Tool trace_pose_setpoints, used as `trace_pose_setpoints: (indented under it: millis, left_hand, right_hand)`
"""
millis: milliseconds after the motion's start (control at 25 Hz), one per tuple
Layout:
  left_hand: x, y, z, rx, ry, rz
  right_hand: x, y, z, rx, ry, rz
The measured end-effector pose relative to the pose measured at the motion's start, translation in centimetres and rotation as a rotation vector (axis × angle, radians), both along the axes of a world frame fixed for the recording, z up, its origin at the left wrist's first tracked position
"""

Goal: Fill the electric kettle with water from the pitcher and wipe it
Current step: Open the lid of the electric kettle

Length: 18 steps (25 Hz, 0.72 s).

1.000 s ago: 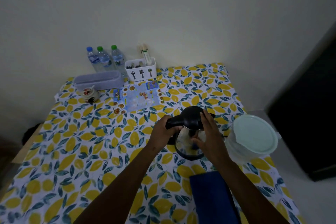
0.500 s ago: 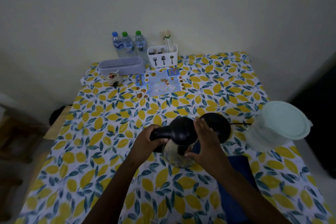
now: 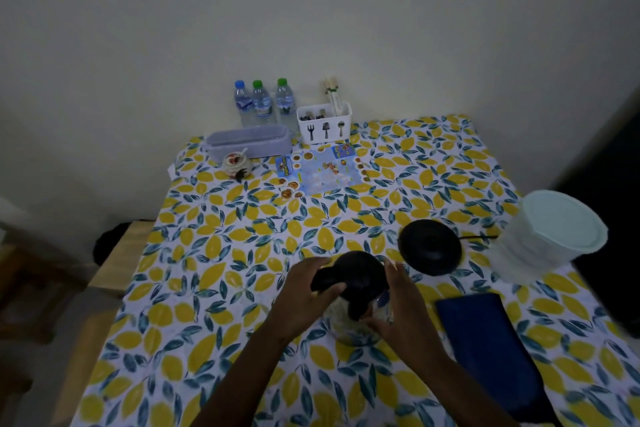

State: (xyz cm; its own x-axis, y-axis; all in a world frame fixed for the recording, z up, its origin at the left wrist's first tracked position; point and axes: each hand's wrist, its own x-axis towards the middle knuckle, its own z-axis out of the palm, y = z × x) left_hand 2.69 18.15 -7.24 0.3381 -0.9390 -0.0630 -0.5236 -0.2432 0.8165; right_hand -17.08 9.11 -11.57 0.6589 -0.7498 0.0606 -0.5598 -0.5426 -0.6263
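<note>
The electric kettle, glass-bodied with a black lid and handle, stands on the lemon-print tablecloth near the front middle, off its base. My left hand is wrapped around its black handle. My right hand cups the kettle's right side and front. Its round black base with a cord lies just behind and to the right. The pale lidded pitcher stands at the right edge. A folded dark blue cloth lies to the right of the kettle.
Along the back wall stand three water bottles, a white cutlery holder, a grey lidded box and a small jar. A printed leaflet lies in front of them. A wooden stool is left of the table.
The kettle has been lifted off its black base and brought left and toward me; the base now lies bare. Both hands have stayed on the kettle.
</note>
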Motion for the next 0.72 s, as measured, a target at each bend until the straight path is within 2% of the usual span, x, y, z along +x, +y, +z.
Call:
trace_pose_setpoints:
  millis: [80,160,280,480,600,720]
  left_hand:
    - [-1.5,-1.5,0.7,-0.045,-0.191,-0.052]
    - [-2.9,-2.8,0.8,-0.011,-0.354,-0.073]
    - [-3.6,-3.6,0.4,0.110,-0.400,-0.026]
    - [-4.0,-3.9,0.4,0.104,-0.448,-0.034]
    - [-3.9,-3.6,1.2,0.045,-0.288,-0.029]
    - [-2.9,-2.3,1.7,-0.116,0.115,0.097]
  right_hand:
    - [-0.3,0.4,-0.1,-0.059,0.034,0.034]
    - [-0.2,0.7,0.2,-0.084,0.089,0.037]
    - [0.0,0.9,0.3,-0.063,0.113,-0.008]
    - [0.0,0.7,-0.3,-0.062,0.172,-0.012]
    - [-0.1,0.8,-0.4,-0.031,0.119,-0.007]
    - [-0.3,0.7,-0.6,-0.023,0.048,0.002]
